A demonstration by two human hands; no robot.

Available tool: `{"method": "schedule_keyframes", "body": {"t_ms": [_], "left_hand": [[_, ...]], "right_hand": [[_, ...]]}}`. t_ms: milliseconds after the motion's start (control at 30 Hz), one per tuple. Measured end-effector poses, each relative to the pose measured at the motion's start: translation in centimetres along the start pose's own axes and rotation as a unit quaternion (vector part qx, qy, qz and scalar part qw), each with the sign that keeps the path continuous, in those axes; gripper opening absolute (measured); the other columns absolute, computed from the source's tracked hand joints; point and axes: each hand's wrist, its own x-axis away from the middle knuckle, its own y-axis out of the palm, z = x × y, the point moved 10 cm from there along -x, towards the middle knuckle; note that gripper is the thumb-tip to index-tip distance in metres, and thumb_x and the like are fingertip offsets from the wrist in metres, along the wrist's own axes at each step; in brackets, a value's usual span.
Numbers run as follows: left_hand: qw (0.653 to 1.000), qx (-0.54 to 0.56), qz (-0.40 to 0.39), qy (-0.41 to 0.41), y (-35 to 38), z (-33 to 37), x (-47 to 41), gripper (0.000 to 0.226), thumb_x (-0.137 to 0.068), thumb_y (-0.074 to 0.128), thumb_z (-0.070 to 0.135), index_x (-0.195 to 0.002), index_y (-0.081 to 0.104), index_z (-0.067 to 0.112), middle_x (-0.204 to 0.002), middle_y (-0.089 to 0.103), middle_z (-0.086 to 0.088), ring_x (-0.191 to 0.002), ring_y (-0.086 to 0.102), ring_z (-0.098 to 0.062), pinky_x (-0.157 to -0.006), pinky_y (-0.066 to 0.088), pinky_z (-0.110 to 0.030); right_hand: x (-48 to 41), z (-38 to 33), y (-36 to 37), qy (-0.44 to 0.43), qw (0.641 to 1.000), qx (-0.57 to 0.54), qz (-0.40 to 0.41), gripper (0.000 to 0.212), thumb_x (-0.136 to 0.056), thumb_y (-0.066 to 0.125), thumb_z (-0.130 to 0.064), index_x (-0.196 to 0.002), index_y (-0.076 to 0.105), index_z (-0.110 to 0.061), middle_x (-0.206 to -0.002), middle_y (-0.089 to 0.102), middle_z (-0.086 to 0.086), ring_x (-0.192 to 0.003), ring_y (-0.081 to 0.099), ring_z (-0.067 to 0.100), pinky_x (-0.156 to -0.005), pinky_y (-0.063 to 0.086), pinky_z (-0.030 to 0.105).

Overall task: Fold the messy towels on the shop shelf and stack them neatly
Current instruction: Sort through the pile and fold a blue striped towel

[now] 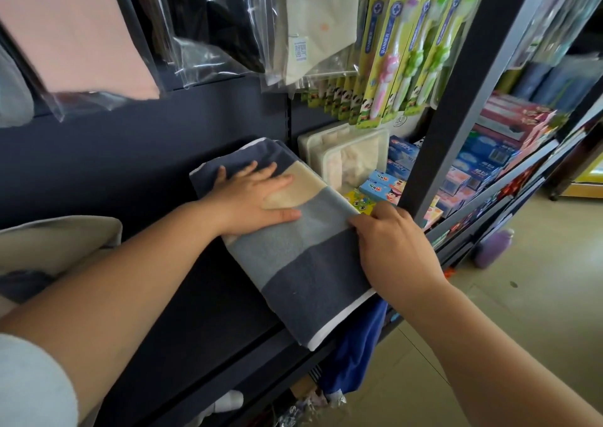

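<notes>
- Your left hand [251, 198] lies flat, fingers spread, on the striped towel [293, 257].
- Your right hand [388, 243] grips the towel's right edge on the shelf [235, 302].

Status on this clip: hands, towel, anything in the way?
Left hand flat, pressing the striped towel. Right hand grips its right edge. Towel folded, near end at the shelf front. Clear box beside far end, not blocking.
</notes>
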Motion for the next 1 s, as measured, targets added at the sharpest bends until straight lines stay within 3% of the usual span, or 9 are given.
{"method": "schedule_keyframes", "body": {"t_ms": [233, 400, 467, 533, 600, 667, 767, 867, 1000], "left_hand": [[0.996, -0.025, 0.009, -0.09, -1.0, -3.0, -3.8, 0.09, -0.075, 0.024, 0.094, -0.153, 0.005, 0.055, -0.166, -0.016, 0.014, -0.155, -0.009, -0.022, -0.118, -0.007, -0.066], [0.996, -0.014, 0.001, -0.084, -0.1, -2.9, -4.2, 0.086, -0.079, 0.023, 0.092, -0.153, 0.001, 0.054, -0.167, -0.013, 0.012, -0.155, 0.002, -0.024, -0.121, 0.004, -0.059], [0.996, -0.012, 0.023, -0.09, -0.7, -3.2, -4.0, 0.087, -0.08, 0.027, 0.091, -0.155, 0.006, 0.051, -0.168, -0.002, 0.01, -0.153, 0.013, -0.027, -0.119, 0.015, -0.054], [0.989, -0.005, 0.081, -0.123, -1.9, -4.4, -3.5, 0.09, -0.078, 0.033, 0.09, -0.155, 0.02, 0.045, -0.163, 0.028, 0.0, -0.144, 0.033, -0.032, -0.112, 0.03, -0.05], [0.976, -0.003, 0.132, -0.173, -2.9, -6.0, -2.8, 0.092, -0.074, 0.037, 0.091, -0.145, 0.043, 0.031, -0.147, 0.051, -0.007, -0.131, 0.047, -0.034, -0.102, 0.041, -0.047], [0.971, -0.023, 0.133, -0.198, -3.2, -6.9, -2.5, 0.092, -0.073, 0.04, 0.091, -0.13, 0.056, 0.021, -0.135, 0.058, -0.01, -0.124, 0.052, -0.034, -0.095, 0.045, -0.044], [0.971, -0.02, 0.131, -0.197, -3.8, -7.5, -2.5, 0.078, -0.071, 0.051, 0.088, -0.108, 0.062, 0.019, -0.116, 0.065, -0.007, -0.106, 0.061, -0.031, -0.081, 0.05, -0.038], [0.972, 0.058, 0.135, -0.184, -4.5, -7.8, -2.6, 0.057, -0.073, 0.07, 0.071, -0.087, 0.063, 0.016, -0.094, 0.069, -0.006, -0.082, 0.063, -0.027, -0.068, 0.05, -0.035], [0.956, 0.198, 0.138, -0.167, -4.4, -8.5, -2.2, 0.042, -0.077, 0.079, 0.051, -0.081, 0.067, 0.012, -0.084, 0.07, -0.009, -0.08, 0.066, -0.028, -0.077, 0.056, -0.041]], "right_hand": [[-0.1, 1.2, -0.4, 0.022, 1.0, -0.003, 0.008, 0.021, -0.09, 0.059, -0.003, -0.102, 0.072, -0.014, -0.096, 0.055, 0.008, -0.084, 0.061, 0.035, -0.07, 0.056, 0.045], [0.4, 0.6, 0.6, 0.005, 1.0, -0.006, -0.03, 0.028, -0.1, 0.042, -0.03, -0.116, 0.064, -0.021, -0.106, 0.057, 0.004, -0.099, 0.059, 0.029, -0.086, 0.055, 0.042], [0.8, 0.3, 0.3, 0.01, 0.999, -0.019, -0.03, 0.038, -0.101, 0.034, -0.046, -0.116, 0.059, -0.021, -0.104, 0.059, 0.002, -0.099, 0.06, 0.028, -0.086, 0.054, 0.042], [1.1, 0.2, 0.3, 0.015, 0.999, -0.021, -0.038, 0.048, -0.098, 0.03, -0.059, -0.122, 0.053, -0.024, -0.108, 0.061, 0.001, -0.103, 0.06, 0.027, -0.088, 0.053, 0.042], [1.3, 0.3, 0.1, 0.023, 0.999, -0.011, -0.045, 0.058, -0.094, 0.03, -0.069, -0.13, 0.048, -0.026, -0.114, 0.061, 0.001, -0.109, 0.06, 0.026, -0.09, 0.053, 0.041], [1.5, 0.5, -0.3, 0.037, 0.998, 0.007, -0.044, 0.064, -0.092, 0.03, -0.075, -0.13, 0.047, -0.026, -0.113, 0.061, 0.0, -0.11, 0.06, 0.025, -0.084, 0.052, 0.038], [1.7, 0.8, -1.1, 0.056, 0.997, 0.041, -0.028, 0.066, -0.088, 0.03, -0.081, -0.112, 0.051, -0.025, -0.099, 0.063, -0.003, -0.098, 0.065, 0.024, -0.066, 0.045, 0.035], [2.1, 1.7, -1.2, 0.08, 0.995, 0.033, -0.04, 0.058, -0.087, 0.033, -0.082, -0.09, 0.048, -0.026, -0.081, 0.054, -0.007, -0.083, 0.065, 0.022, -0.06, 0.043, 0.033], [2.8, 3.2, -1.0, 0.096, 0.985, -0.136, -0.033, 0.037, -0.089, 0.06, -0.057, -0.072, 0.045, -0.028, -0.073, 0.053, -0.01, -0.067, 0.051, 0.013, -0.054, 0.035, 0.027]]}}
